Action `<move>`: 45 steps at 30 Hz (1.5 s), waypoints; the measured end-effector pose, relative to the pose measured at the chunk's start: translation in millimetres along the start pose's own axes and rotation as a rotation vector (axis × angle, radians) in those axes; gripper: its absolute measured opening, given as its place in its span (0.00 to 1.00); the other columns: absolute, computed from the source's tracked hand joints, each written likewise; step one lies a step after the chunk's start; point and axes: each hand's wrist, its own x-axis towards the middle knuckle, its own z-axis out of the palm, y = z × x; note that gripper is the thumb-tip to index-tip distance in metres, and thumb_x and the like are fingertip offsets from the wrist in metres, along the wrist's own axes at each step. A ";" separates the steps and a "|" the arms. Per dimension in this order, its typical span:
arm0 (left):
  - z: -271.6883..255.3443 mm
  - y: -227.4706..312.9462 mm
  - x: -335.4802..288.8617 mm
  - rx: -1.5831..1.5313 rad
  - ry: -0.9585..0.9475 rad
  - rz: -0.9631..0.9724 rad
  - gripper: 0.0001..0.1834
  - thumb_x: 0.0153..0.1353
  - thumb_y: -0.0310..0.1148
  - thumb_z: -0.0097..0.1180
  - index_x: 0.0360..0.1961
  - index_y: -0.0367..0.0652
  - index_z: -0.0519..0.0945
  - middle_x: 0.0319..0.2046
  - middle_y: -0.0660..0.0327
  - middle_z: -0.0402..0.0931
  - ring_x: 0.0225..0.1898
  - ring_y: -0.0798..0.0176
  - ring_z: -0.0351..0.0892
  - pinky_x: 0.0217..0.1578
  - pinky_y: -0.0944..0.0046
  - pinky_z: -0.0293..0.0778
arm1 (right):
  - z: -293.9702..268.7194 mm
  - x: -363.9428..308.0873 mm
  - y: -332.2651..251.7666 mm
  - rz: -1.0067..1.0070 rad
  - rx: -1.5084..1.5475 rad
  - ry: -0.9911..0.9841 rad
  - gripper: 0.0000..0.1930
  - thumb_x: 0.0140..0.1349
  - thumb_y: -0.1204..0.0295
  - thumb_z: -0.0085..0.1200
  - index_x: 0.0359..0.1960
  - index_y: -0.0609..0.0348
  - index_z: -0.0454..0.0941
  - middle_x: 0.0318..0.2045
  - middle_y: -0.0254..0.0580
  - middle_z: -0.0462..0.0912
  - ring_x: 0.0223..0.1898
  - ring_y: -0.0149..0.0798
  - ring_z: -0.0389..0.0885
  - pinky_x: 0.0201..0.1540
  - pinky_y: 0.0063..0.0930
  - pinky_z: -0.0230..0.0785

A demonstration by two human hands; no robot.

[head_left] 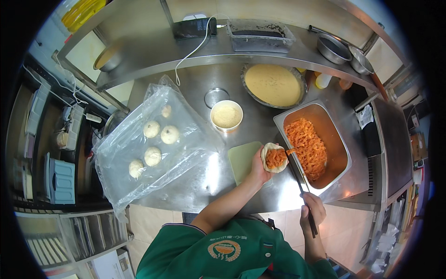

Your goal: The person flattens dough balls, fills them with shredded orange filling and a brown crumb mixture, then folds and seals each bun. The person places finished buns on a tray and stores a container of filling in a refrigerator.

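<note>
L hand (261, 169) holds dough round (265, 159) w/ filling (277, 158), unsealed; R hand (314, 209) grips chopsticks (296, 176); 5 dough balls (152, 156) amid plastic (186, 113); lots filling left in pan (340, 137).

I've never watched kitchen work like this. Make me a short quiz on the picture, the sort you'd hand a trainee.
1. Fill the gap: the person's right grip holds dark ____.
2. True or false: the dough balls lie inside the metal pan.
3. What colour is the filling on the dough round in the left grip?
A) green
B) orange
C) white

Key:
1. Chopsticks.
2. False; the dough balls lie well to the left of the metal pan.
3. B.
</note>
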 end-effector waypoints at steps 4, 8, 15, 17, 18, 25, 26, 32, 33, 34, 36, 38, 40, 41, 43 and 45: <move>17.2 22.0 -28.5 -0.019 -0.099 -0.058 0.27 0.70 0.50 0.32 0.54 0.40 0.72 0.53 0.51 0.73 0.54 0.47 0.74 0.54 0.37 0.69 | 15.3 -4.3 -17.2 -0.022 -0.067 0.014 0.15 0.63 0.63 0.57 0.40 0.65 0.80 0.38 0.52 0.82 0.33 0.45 0.83 0.35 0.29 0.76; 37.7 40.7 -51.7 -0.028 -0.227 -0.076 0.27 0.69 0.51 0.33 0.55 0.42 0.71 0.55 0.50 0.72 0.58 0.46 0.71 0.59 0.37 0.65 | 36.2 -2.7 -32.3 -0.179 -0.215 -0.126 0.15 0.58 0.67 0.61 0.43 0.62 0.80 0.39 0.51 0.82 0.36 0.48 0.83 0.36 0.32 0.77; 44.2 81.8 -72.7 0.005 -0.289 -0.051 0.26 0.70 0.50 0.31 0.55 0.44 0.71 0.56 0.52 0.71 0.58 0.47 0.70 0.58 0.37 0.65 | 44.2 -0.2 -56.5 0.202 0.238 0.344 0.15 0.71 0.68 0.41 0.41 0.71 0.74 0.36 0.53 0.80 0.33 0.43 0.82 0.35 0.32 0.78; 48.5 91.8 -78.9 0.043 -0.281 -0.033 0.26 0.70 0.50 0.31 0.56 0.44 0.71 0.57 0.52 0.70 0.59 0.47 0.70 0.57 0.38 0.65 | 39.9 -13.5 -43.7 0.366 0.341 0.368 0.15 0.71 0.69 0.41 0.42 0.73 0.73 0.35 0.54 0.79 0.32 0.43 0.82 0.34 0.34 0.80; 50.1 94.9 -82.2 0.043 -0.284 -0.046 0.27 0.70 0.50 0.31 0.56 0.43 0.71 0.57 0.52 0.70 0.59 0.46 0.69 0.57 0.38 0.65 | 42.5 -11.7 -46.5 0.415 0.380 0.364 0.15 0.71 0.70 0.41 0.42 0.73 0.73 0.35 0.54 0.79 0.32 0.43 0.82 0.34 0.34 0.80; 54.8 108.1 -101.1 0.070 -0.270 -0.102 0.28 0.70 0.51 0.31 0.58 0.41 0.69 0.59 0.50 0.68 0.61 0.42 0.67 0.56 0.37 0.66 | 72.2 15.9 -78.8 0.382 0.493 0.289 0.12 0.67 0.74 0.47 0.40 0.76 0.75 0.35 0.53 0.78 0.32 0.42 0.83 0.36 0.34 0.82; 54.0 111.5 -102.5 0.073 -0.276 -0.101 0.29 0.70 0.51 0.31 0.59 0.41 0.69 0.59 0.50 0.68 0.61 0.42 0.67 0.56 0.37 0.66 | 71.8 18.2 -81.5 0.345 0.456 0.255 0.12 0.67 0.74 0.47 0.40 0.76 0.76 0.35 0.53 0.78 0.32 0.41 0.83 0.36 0.33 0.82; 44.6 121.6 -105.6 0.025 -0.342 -0.146 0.29 0.69 0.52 0.33 0.59 0.40 0.69 0.60 0.47 0.67 0.62 0.42 0.66 0.58 0.36 0.64 | 63.1 37.2 -91.6 0.304 0.252 0.195 0.07 0.62 0.82 0.49 0.36 0.75 0.78 0.32 0.52 0.80 0.28 0.39 0.83 0.34 0.24 0.77; 45.2 124.3 -106.5 -0.044 -0.379 -0.175 0.30 0.70 0.52 0.32 0.60 0.40 0.68 0.62 0.47 0.64 0.62 0.42 0.65 0.58 0.36 0.63 | 61.3 43.0 -93.8 0.309 0.254 0.172 0.06 0.61 0.83 0.50 0.36 0.74 0.78 0.32 0.52 0.80 0.28 0.39 0.83 0.34 0.24 0.77; 46.5 125.8 -108.3 -0.005 -0.364 -0.165 0.30 0.70 0.52 0.31 0.60 0.40 0.67 0.62 0.47 0.64 0.62 0.42 0.65 0.58 0.36 0.63 | 60.4 48.3 -93.8 0.301 0.259 0.156 0.06 0.61 0.83 0.50 0.36 0.74 0.78 0.32 0.51 0.80 0.29 0.39 0.83 0.34 0.24 0.77; 51.1 130.3 -110.0 0.083 -0.348 -0.122 0.30 0.70 0.52 0.31 0.61 0.40 0.66 0.63 0.47 0.63 0.63 0.42 0.65 0.58 0.36 0.63 | 65.1 50.0 -94.1 0.234 0.228 0.128 0.06 0.60 0.83 0.51 0.36 0.73 0.79 0.32 0.51 0.80 0.31 0.39 0.83 0.35 0.25 0.76; 52.2 129.7 -111.8 0.069 -0.341 -0.117 0.30 0.70 0.51 0.29 0.61 0.41 0.66 0.63 0.47 0.62 0.63 0.43 0.64 0.59 0.35 0.63 | 64.1 53.2 -98.3 0.143 0.094 0.099 0.05 0.61 0.81 0.52 0.35 0.70 0.79 0.32 0.49 0.81 0.33 0.41 0.82 0.37 0.28 0.75; 52.6 133.5 -110.4 0.009 -0.341 -0.114 0.30 0.70 0.51 0.29 0.61 0.41 0.66 0.63 0.47 0.62 0.63 0.43 0.64 0.59 0.35 0.63 | 65.6 54.2 -102.8 0.128 0.033 0.126 0.06 0.62 0.78 0.53 0.35 0.69 0.79 0.32 0.49 0.82 0.33 0.41 0.83 0.38 0.28 0.75; 50.4 133.6 -108.3 0.014 -0.399 -0.121 0.30 0.70 0.52 0.31 0.63 0.42 0.65 0.63 0.49 0.62 0.65 0.44 0.62 0.60 0.36 0.61 | 67.8 50.4 -98.1 0.083 0.025 0.153 0.08 0.62 0.75 0.54 0.35 0.69 0.80 0.32 0.49 0.82 0.33 0.42 0.83 0.38 0.28 0.76; 50.7 132.2 -107.2 -0.011 -0.354 -0.094 0.30 0.70 0.52 0.30 0.63 0.43 0.65 0.63 0.49 0.62 0.66 0.44 0.59 0.61 0.36 0.59 | 73.8 50.6 -103.4 0.042 0.091 0.161 0.11 0.64 0.70 0.54 0.35 0.70 0.80 0.31 0.51 0.82 0.31 0.42 0.84 0.37 0.28 0.76; 53.1 132.9 -107.0 0.030 -0.329 -0.042 0.30 0.70 0.51 0.30 0.63 0.43 0.65 0.63 0.50 0.62 0.68 0.44 0.56 0.63 0.35 0.56 | 84.8 48.6 -104.1 -0.013 0.171 0.147 0.14 0.66 0.66 0.54 0.35 0.69 0.80 0.31 0.52 0.82 0.31 0.42 0.84 0.36 0.29 0.77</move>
